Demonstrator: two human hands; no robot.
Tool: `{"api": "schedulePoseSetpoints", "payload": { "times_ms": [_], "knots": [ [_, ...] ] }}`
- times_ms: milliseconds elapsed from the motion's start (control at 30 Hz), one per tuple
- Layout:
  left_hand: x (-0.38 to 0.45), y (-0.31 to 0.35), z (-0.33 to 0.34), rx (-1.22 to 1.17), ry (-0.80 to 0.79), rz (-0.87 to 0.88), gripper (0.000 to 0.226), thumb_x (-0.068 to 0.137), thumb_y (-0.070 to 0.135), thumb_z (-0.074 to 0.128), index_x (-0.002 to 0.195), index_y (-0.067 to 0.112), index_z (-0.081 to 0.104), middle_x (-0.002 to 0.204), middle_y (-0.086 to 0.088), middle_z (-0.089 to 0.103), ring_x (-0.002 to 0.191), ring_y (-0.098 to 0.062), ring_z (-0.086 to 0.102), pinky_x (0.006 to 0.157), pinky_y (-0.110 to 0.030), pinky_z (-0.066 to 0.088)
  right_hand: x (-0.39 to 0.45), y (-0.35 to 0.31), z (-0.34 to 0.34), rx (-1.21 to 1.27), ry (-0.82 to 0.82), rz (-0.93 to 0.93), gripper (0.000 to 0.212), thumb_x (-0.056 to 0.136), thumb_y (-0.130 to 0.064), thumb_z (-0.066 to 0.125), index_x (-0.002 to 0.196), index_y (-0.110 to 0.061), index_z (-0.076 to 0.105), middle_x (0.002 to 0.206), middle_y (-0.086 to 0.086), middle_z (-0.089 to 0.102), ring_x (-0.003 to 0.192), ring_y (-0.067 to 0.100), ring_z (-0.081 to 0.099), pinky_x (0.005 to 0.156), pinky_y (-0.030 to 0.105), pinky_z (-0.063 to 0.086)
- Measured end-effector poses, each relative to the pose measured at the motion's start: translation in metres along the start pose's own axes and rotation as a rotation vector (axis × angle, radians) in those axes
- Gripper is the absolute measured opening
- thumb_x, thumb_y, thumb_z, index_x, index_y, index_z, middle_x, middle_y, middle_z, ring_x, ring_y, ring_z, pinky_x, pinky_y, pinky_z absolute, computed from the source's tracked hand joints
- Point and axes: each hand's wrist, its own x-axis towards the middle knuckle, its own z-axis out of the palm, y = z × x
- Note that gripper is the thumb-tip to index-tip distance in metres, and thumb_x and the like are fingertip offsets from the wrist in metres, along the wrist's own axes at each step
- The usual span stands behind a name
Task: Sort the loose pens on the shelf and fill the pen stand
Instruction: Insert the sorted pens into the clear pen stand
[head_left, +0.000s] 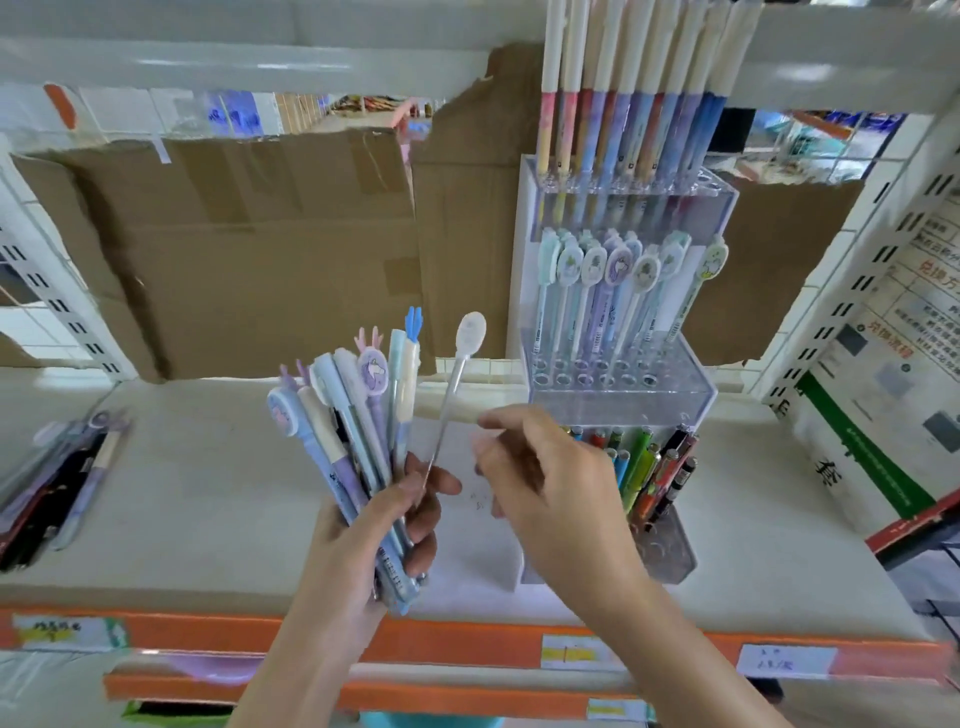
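Observation:
My left hand (363, 540) grips a fanned bundle of pastel cartoon-topped pens (358, 421) above the shelf's front. One slim pen with a white oval top (470, 332) sticks out to the right of the bundle, its lower end between my left thumb and fingers. My right hand (545, 478) hovers just right of that pen, fingertips close to its shaft, with nothing visibly in its grasp. The clear tiered pen stand (696, 395) stands behind my right hand. Its upper tiers hold tall pastel pens (623, 130) and oval-topped pens (618, 270); several front holes are empty.
Loose pens (67, 467) lie at the shelf's left end. Colourful pens (649, 467) fill the stand's low front section. Brown cardboard (249, 249) lines the back. The orange shelf edge (467, 644) carries price labels, and a perforated white upright (857, 270) stands on the right.

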Motion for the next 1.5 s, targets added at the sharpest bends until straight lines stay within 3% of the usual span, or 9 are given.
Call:
{"api": "schedulePoseSetpoints", "payload": {
  "times_ms": [67,167,300,500,633,967,1233,1400,1500],
  "knots": [
    [0.007,0.009,0.010,0.008,-0.006,0.015,0.041,0.046,0.031,0.089,0.073,0.011,0.066,0.067,-0.011,0.061,0.043,-0.008,0.041,0.034,-0.016,0.032,0.020,-0.012,-0.005,0.079,-0.082,0.087,0.022,0.092,-0.036,0.055,0.101,-0.018,0.062,0.070,0.004,0.065,0.059,0.011,0.060,0.063,0.024,0.047],
    [0.017,0.018,0.023,0.025,-0.005,0.048,0.021,0.069,0.011,0.069,0.082,0.005,0.053,0.061,-0.012,0.060,0.041,-0.009,0.040,0.033,-0.015,0.030,0.039,-0.022,-0.012,0.143,-0.055,0.066,0.013,0.089,-0.031,0.061,0.091,-0.018,0.064,0.067,-0.003,0.064,0.059,0.008,0.060,0.064,0.023,0.047],
    [0.029,0.022,0.040,0.120,0.010,0.101,0.020,0.067,0.002,0.071,0.079,0.005,0.055,0.062,-0.013,0.063,0.042,-0.011,0.041,0.033,-0.018,0.031,0.050,-0.024,-0.027,0.163,-0.015,0.045,0.012,0.089,-0.022,0.062,0.083,-0.012,0.065,0.061,-0.005,0.062,0.053,0.002,0.056,0.058,0.017,0.043],
    [0.037,0.020,0.057,0.094,0.054,0.080,0.014,0.071,0.019,0.060,0.075,0.007,0.054,0.058,-0.005,0.059,0.038,-0.009,0.040,0.035,-0.016,0.031,0.059,-0.005,-0.096,0.097,0.367,-0.005,0.010,0.089,-0.019,0.062,0.080,-0.017,0.064,0.059,-0.008,0.064,0.054,0.001,0.059,0.057,0.014,0.046],
    [0.042,0.015,0.065,0.085,0.006,0.110,0.015,0.074,0.022,0.060,0.063,0.014,0.055,0.053,-0.002,0.047,0.037,-0.010,0.036,0.035,-0.018,0.030,0.068,0.021,-0.121,-0.123,0.453,0.011,0.008,0.090,-0.020,0.061,0.082,-0.019,0.062,0.066,-0.008,0.064,0.063,0.010,0.062,0.063,0.022,0.050],
    [0.045,0.014,0.074,0.078,-0.082,0.130,0.024,0.080,0.026,0.068,0.069,0.009,0.057,0.052,-0.003,0.044,0.039,-0.012,0.037,0.037,-0.019,0.033,0.087,0.049,-0.119,-0.261,0.352,-0.055,0.012,0.090,-0.014,0.062,0.086,-0.003,0.066,0.073,0.006,0.067,0.069,0.022,0.066,0.065,0.028,0.048],
    [0.043,0.015,0.072,0.136,-0.090,0.141,0.021,0.075,0.033,0.060,0.057,0.021,0.061,0.051,-0.002,0.041,0.040,-0.012,0.035,0.039,-0.020,0.032,0.093,0.044,-0.124,-0.419,0.244,-0.069,0.016,0.091,-0.014,0.060,0.081,-0.002,0.064,0.069,0.005,0.061,0.066,0.020,0.058,0.059,0.013,0.038],
    [0.041,0.013,0.072,0.103,-0.085,0.118,0.019,0.074,0.032,0.062,0.060,0.018,0.063,0.051,-0.002,0.042,0.039,-0.011,0.036,0.037,-0.019,0.032,0.089,0.058,-0.113,-0.514,0.089,0.006,0.015,0.092,-0.016,0.058,0.091,-0.006,0.070,0.081,0.004,0.063,0.073,0.021,0.059,0.070,0.030,0.047],
    [0.040,0.012,0.073,0.058,-0.059,0.106,0.020,0.082,0.029,0.065,0.080,0.010,0.059,0.054,-0.002,0.043,0.038,-0.010,0.036,0.036,-0.019,0.031,0.084,0.064,-0.109,-0.510,0.073,0.033,0.018,0.093,-0.021,0.058,0.094,-0.008,0.070,0.084,0.002,0.063,0.075,0.021,0.058,0.073,0.034,0.049]
  ]
}}
